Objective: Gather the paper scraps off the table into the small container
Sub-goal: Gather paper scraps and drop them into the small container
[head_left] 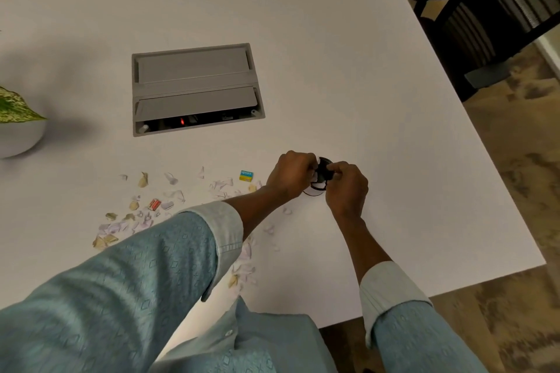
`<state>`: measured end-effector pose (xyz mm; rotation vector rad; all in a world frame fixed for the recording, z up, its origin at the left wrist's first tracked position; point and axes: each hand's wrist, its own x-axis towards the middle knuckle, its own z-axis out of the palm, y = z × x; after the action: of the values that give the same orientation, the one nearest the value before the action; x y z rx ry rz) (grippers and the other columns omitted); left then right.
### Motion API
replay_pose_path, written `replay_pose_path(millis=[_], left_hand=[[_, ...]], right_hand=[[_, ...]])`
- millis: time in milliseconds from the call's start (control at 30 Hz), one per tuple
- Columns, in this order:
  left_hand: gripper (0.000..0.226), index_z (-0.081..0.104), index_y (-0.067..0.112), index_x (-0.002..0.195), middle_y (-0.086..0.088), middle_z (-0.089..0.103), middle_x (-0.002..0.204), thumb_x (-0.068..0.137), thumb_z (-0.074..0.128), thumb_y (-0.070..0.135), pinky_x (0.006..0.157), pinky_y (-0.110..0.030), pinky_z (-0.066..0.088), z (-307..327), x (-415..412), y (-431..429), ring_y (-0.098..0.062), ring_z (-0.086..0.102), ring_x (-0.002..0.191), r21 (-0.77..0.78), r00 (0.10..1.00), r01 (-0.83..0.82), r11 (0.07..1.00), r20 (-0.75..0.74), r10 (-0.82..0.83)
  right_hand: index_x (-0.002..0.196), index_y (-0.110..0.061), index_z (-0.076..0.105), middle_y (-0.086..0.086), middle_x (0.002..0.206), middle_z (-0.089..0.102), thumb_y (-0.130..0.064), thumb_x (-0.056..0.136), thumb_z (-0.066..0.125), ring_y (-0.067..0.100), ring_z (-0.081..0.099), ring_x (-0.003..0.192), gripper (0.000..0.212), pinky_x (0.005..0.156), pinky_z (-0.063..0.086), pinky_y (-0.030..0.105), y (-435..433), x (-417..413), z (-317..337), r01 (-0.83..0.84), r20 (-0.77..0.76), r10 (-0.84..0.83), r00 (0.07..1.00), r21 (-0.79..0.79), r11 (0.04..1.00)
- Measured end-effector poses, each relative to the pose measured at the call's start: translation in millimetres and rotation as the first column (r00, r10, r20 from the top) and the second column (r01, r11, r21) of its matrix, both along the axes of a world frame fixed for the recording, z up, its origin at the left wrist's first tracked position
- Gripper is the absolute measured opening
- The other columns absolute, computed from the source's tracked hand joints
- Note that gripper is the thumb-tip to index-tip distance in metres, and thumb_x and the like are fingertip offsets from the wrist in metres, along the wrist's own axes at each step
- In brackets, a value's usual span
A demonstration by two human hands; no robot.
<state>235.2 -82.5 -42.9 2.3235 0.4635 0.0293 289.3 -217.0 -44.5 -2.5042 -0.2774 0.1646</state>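
Curled fingers [309, 167] of the left hand [291, 174] and curled fingers [337, 172] of the right hand [345, 188] close from either side on the small container [321, 169], a black, round thing held between the two hands near the right part of the white worktop [378, 100]. A bit of white shows between the fingers; whether it is paper or part of the container cannot be told. A thin dark ring [313, 192] lies on the worktop just below the hands.

Paper scraps [169, 200], white, pale lilac and tan, lie scattered to the left of the hands and under the left forearm, with a few more near the right wrist. Among them sit a small blue-and-yellow packet [246, 175], just beside the left hand, and a red-and-white piece [154, 204] farther left.

Both arms wear a light blue patterned shirt with the cuffs [227, 230] turned back. Beyond the scraps a grey cable hatch [195, 88] is set into the worktop, a red light glowing in its open slot. A white plant pot [18, 136] with a speckled green leaf stands at the left edge, and a black chair [485, 24] stands off the far right corner on a mottled brown floor.
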Motion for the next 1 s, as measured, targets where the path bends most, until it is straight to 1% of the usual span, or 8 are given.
replay_pose_path(millis=[133, 300, 400, 533, 633, 733, 867, 1000], left_hand=[[0.014, 0.075, 0.006, 0.098, -0.009, 0.078, 0.090, 0.090, 0.065, 0.001, 0.079, -0.038, 0.058, 4, 4, 0, -0.025, 0.071, 0.084, -0.056, 0.998, -0.044, 0.997, 0.034, 0.046], [0.008, 0.074, 0.014, 0.098, -0.001, 0.078, 0.089, 0.093, 0.068, 0.016, 0.076, -0.041, 0.060, 6, 2, 0, -0.020, 0.071, 0.083, -0.054, 0.993, -0.093, 0.994, 0.065, 0.096], [0.007, 0.073, 0.016, 0.096, 0.001, 0.077, 0.088, 0.094, 0.069, 0.021, 0.073, -0.038, 0.059, -2, -18, 14, -0.018, 0.070, 0.081, -0.027, 0.987, -0.141, 0.990, 0.068, 0.142], [0.016, 0.069, 0.015, 0.104, -0.002, 0.072, 0.107, 0.094, 0.069, 0.026, 0.079, -0.039, 0.055, -29, -72, 40, -0.023, 0.064, 0.105, 0.117, 0.993, -0.107, 0.987, -0.038, 0.113], [0.052, 0.058, 0.013, 0.132, -0.006, 0.055, 0.141, 0.090, 0.074, 0.038, 0.095, -0.042, 0.054, -51, -120, 57, -0.026, 0.046, 0.134, 0.254, 0.966, -0.020, 0.967, -0.244, 0.084], [0.082, 0.040, 0.007, 0.151, -0.015, 0.027, 0.166, 0.089, 0.073, 0.050, 0.117, -0.049, 0.039, -67, -160, 67, -0.034, 0.018, 0.155, 0.323, 0.920, 0.016, 0.946, -0.377, 0.113], [0.100, 0.017, 0.011, 0.162, -0.013, -0.002, 0.173, 0.090, 0.066, 0.061, 0.123, -0.053, 0.028, -78, -189, 71, -0.035, -0.004, 0.160, 0.345, 0.869, 0.030, 0.938, -0.473, 0.146], [0.103, 0.007, 0.018, 0.165, -0.009, -0.012, 0.173, 0.092, 0.069, 0.055, 0.124, -0.053, 0.026, -85, -193, 68, -0.033, -0.006, 0.160, 0.280, 0.845, -0.023, 0.960, -0.508, 0.168]], right_hand=[[0.105, -0.009, 0.075, 0.014, 0.107, 0.071, 0.005, 0.090, 0.061, 0.029, 0.070, 0.096, 0.025, 0.080, 0.050, 0.025, 0, -6, 0, 0.017, 0.023, -0.018, 1.000, 0.054, 0.998], [0.100, -0.010, 0.075, 0.010, 0.099, 0.071, 0.002, 0.090, 0.065, 0.025, 0.070, 0.091, 0.018, 0.076, 0.050, 0.023, -3, -20, -6, 0.016, 0.043, -0.022, 0.999, 0.137, 0.990], [0.095, -0.012, 0.075, 0.007, 0.096, 0.072, 0.001, 0.089, 0.069, 0.020, 0.070, 0.086, 0.016, 0.074, 0.059, 0.030, -3, -38, -19, -0.045, 0.043, 0.038, 0.998, 0.177, 0.983], [0.102, -0.016, 0.073, 0.000, 0.101, 0.071, -0.007, 0.085, 0.077, 0.010, 0.068, 0.081, 0.019, 0.073, 0.063, 0.038, -5, -67, -41, -0.201, -0.065, 0.219, 0.974, 0.208, 0.957], [0.124, -0.024, 0.061, -0.001, 0.115, 0.060, -0.033, 0.079, 0.084, 0.015, 0.068, 0.092, 0.051, 0.080, 0.061, 0.041, -7, -86, -58, -0.369, -0.291, 0.372, 0.881, 0.069, 0.927], [0.141, -0.027, 0.039, 0.001, 0.132, 0.044, -0.051, 0.073, 0.084, 0.024, 0.061, 0.112, 0.085, 0.090, 0.057, 0.042, -9, -99, -71, -0.493, -0.416, 0.408, 0.813, -0.119, 0.862], [0.157, -0.022, 0.015, 0.004, 0.147, 0.023, -0.052, 0.068, 0.089, 0.026, 0.055, 0.125, 0.120, 0.099, 0.054, 0.040, -8, -103, -80, -0.496, -0.467, 0.367, 0.805, -0.190, 0.847], [0.160, -0.017, 0.012, 0.007, 0.147, 0.020, -0.040, 0.069, 0.092, 0.027, 0.053, 0.127, 0.123, 0.103, 0.051, 0.036, -1, -99, -84, -0.489, -0.470, 0.360, 0.806, -0.185, 0.853]])
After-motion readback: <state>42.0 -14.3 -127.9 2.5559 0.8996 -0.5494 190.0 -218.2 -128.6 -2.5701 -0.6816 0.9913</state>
